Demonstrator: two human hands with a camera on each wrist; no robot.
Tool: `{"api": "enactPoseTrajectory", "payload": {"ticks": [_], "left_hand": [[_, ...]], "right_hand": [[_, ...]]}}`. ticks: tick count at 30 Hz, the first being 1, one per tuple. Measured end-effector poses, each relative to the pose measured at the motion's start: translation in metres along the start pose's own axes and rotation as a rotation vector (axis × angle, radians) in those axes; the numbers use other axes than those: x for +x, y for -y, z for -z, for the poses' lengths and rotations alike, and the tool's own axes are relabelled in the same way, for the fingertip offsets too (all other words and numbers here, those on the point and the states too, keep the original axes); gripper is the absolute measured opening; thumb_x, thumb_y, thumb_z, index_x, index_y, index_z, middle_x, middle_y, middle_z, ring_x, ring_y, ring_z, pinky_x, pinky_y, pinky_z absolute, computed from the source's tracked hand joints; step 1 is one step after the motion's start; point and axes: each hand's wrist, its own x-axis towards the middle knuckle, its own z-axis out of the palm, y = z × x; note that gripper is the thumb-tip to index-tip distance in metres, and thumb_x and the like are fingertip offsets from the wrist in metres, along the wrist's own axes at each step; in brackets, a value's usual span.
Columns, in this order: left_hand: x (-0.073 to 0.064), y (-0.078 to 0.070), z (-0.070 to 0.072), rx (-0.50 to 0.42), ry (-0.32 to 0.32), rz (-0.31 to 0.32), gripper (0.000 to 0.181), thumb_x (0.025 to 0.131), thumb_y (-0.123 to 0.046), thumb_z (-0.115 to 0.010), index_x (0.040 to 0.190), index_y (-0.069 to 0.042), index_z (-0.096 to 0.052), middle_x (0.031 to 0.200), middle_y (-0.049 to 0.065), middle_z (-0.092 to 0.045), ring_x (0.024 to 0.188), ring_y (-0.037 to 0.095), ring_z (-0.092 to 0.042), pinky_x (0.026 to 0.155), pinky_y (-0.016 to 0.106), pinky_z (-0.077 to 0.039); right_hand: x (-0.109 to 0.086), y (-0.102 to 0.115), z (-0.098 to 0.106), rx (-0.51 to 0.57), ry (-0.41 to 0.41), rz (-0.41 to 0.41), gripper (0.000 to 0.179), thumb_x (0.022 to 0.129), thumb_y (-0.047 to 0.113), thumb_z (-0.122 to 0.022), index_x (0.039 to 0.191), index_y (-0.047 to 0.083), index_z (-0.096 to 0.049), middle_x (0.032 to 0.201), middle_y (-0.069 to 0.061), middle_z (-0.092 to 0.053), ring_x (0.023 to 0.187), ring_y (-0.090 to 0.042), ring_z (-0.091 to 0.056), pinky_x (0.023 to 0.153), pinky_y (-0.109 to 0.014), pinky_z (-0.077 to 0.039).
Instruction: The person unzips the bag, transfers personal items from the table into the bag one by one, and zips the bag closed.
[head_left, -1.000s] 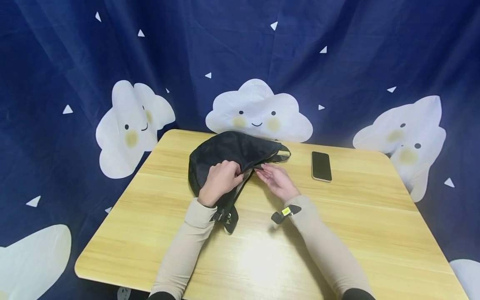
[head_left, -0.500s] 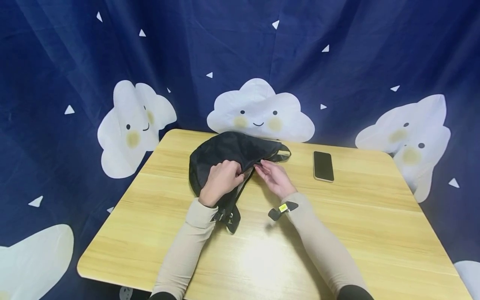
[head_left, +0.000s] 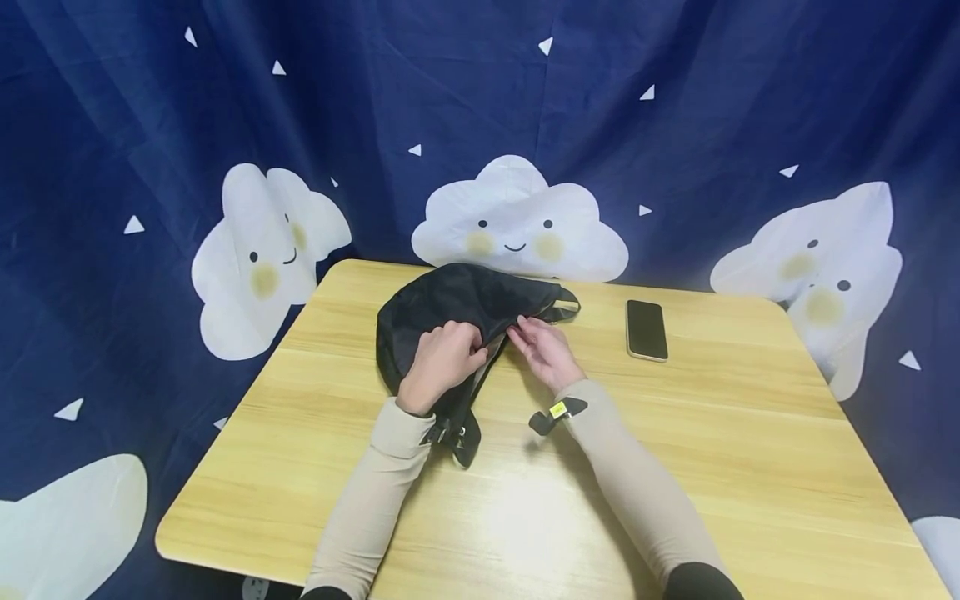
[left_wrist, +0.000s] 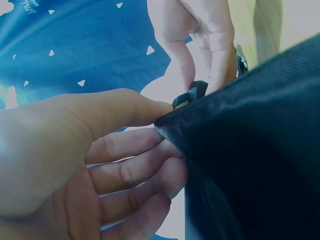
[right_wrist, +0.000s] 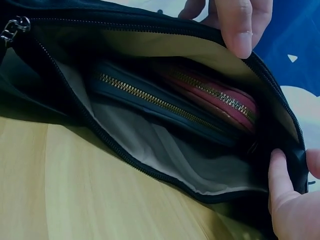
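Observation:
A black fabric bag (head_left: 450,302) lies on the table, its zipped mouth facing right. My left hand (head_left: 444,362) pinches the upper rim of the mouth between thumb and fingers. At the far end of the opening, near a strap loop, my right hand (head_left: 547,350) pinches the bag's edge between thumb and fingers. The right wrist view looks into the gaping mouth. Inside sit a dark pouch (right_wrist: 165,105) and a red pouch (right_wrist: 215,98), both with gold-coloured zips. A metal zip slider (right_wrist: 16,30) stands at the mouth's other end.
A smartphone (head_left: 647,330) lies on the wooden table (head_left: 720,467), right of the bag. A black strap with a yellow tag (head_left: 558,410) is around my right sleeve. A dark blue curtain (head_left: 480,92) with clouds hangs behind the table.
My right hand and wrist have shifted slightly left and away from me, its fingers still at the bag's edge. The left hand and the bag stay in place.

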Motion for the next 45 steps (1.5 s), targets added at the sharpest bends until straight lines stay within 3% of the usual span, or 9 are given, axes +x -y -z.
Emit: {"api": "enactPoseTrajectory", "payload": {"ticks": [5, 14, 22, 31, 35, 38, 40, 42, 45], "left_hand": [[0.000, 0.000, 0.000, -0.001, -0.006, -0.004, 0.029, 0.092, -0.026, -0.073, 0.066, -0.020, -0.063, 0.064, -0.004, -0.059, 0.059, 0.017, -0.058, 0.054, 0.037, -0.043], [0.000, 0.000, -0.001, 0.002, -0.007, -0.003, 0.028, 0.093, -0.024, -0.072, 0.067, -0.019, -0.064, 0.063, -0.004, -0.058, 0.058, 0.017, -0.058, 0.054, 0.036, -0.043], [0.001, 0.000, 0.000, -0.003, -0.005, -0.003, 0.030, 0.092, -0.025, -0.072, 0.065, -0.020, -0.062, 0.062, -0.004, -0.057, 0.058, 0.017, -0.057, 0.054, 0.035, -0.040], [0.000, 0.000, 0.000, -0.002, 0.003, 0.000, 0.030, 0.093, -0.025, -0.073, 0.065, -0.019, -0.062, 0.064, -0.003, -0.058, 0.058, 0.017, -0.057, 0.054, 0.035, -0.040], [0.000, 0.000, 0.000, -0.001, 0.002, 0.002, 0.030, 0.093, -0.026, -0.073, 0.065, -0.019, -0.062, 0.064, -0.002, -0.059, 0.059, 0.018, -0.058, 0.054, 0.035, -0.041], [0.000, 0.000, 0.001, -0.001, 0.000, -0.002, 0.031, 0.093, -0.025, -0.073, 0.064, -0.019, -0.061, 0.064, -0.002, -0.058, 0.059, 0.018, -0.058, 0.053, 0.035, -0.040], [0.000, 0.000, 0.001, 0.001, -0.002, -0.004, 0.032, 0.093, -0.025, -0.072, 0.064, -0.019, -0.060, 0.063, -0.002, -0.058, 0.058, 0.018, -0.057, 0.053, 0.035, -0.039], [0.000, 0.001, 0.001, 0.003, 0.000, -0.004, 0.032, 0.093, -0.025, -0.072, 0.064, -0.019, -0.060, 0.063, -0.002, -0.057, 0.058, 0.018, -0.057, 0.053, 0.035, -0.039], [0.000, 0.001, 0.002, 0.008, -0.002, 0.000, 0.031, 0.092, -0.025, -0.072, 0.064, -0.019, -0.061, 0.064, -0.002, -0.057, 0.059, 0.018, -0.057, 0.053, 0.035, -0.041]], "right_hand": [[0.003, -0.002, -0.002, 0.020, -0.030, 0.013, 0.058, 0.105, -0.003, -0.047, 0.157, -0.009, -0.021, 0.126, -0.008, -0.047, 0.120, -0.016, -0.056, 0.117, -0.030, -0.042], [0.008, -0.006, -0.005, 0.030, 0.004, 0.018, 0.063, 0.107, 0.000, -0.042, 0.161, -0.007, -0.010, 0.163, -0.019, -0.030, 0.153, -0.026, -0.035, 0.119, -0.029, -0.038], [0.011, -0.009, -0.002, 0.018, 0.043, 0.010, 0.056, 0.111, 0.008, -0.036, 0.163, 0.001, -0.015, 0.163, -0.020, -0.033, 0.149, -0.027, -0.039, 0.118, -0.027, -0.039], [0.013, -0.005, -0.001, 0.064, 0.023, -0.015, 0.062, 0.108, -0.002, -0.035, 0.162, -0.005, -0.005, 0.163, -0.021, -0.025, 0.154, -0.027, -0.031, 0.107, -0.020, -0.048], [0.014, -0.003, -0.002, 0.096, 0.013, -0.021, 0.060, 0.107, -0.003, -0.036, 0.161, -0.006, -0.010, 0.152, -0.019, -0.037, 0.146, -0.024, -0.044, 0.106, -0.020, -0.048], [0.012, -0.003, -0.007, 0.096, 0.009, -0.002, 0.052, 0.106, -0.004, -0.039, 0.156, -0.007, -0.024, 0.125, -0.012, -0.055, 0.116, -0.015, -0.065, 0.097, -0.018, -0.053], [0.012, -0.005, -0.011, 0.082, -0.001, 0.007, 0.051, 0.106, -0.003, -0.041, 0.155, -0.006, -0.025, 0.114, -0.007, -0.055, 0.099, -0.008, -0.066, 0.094, -0.016, -0.054], [0.012, -0.007, -0.016, 0.074, -0.011, 0.015, 0.052, 0.106, -0.003, -0.041, 0.156, -0.004, -0.027, 0.116, -0.007, -0.057, 0.100, -0.008, -0.065, 0.097, -0.018, -0.054], [0.014, -0.011, -0.021, 0.062, -0.024, 0.018, 0.056, 0.106, -0.004, -0.039, 0.160, -0.002, -0.022, 0.135, -0.011, -0.053, 0.124, -0.016, -0.059, 0.111, -0.024, -0.046]]}}
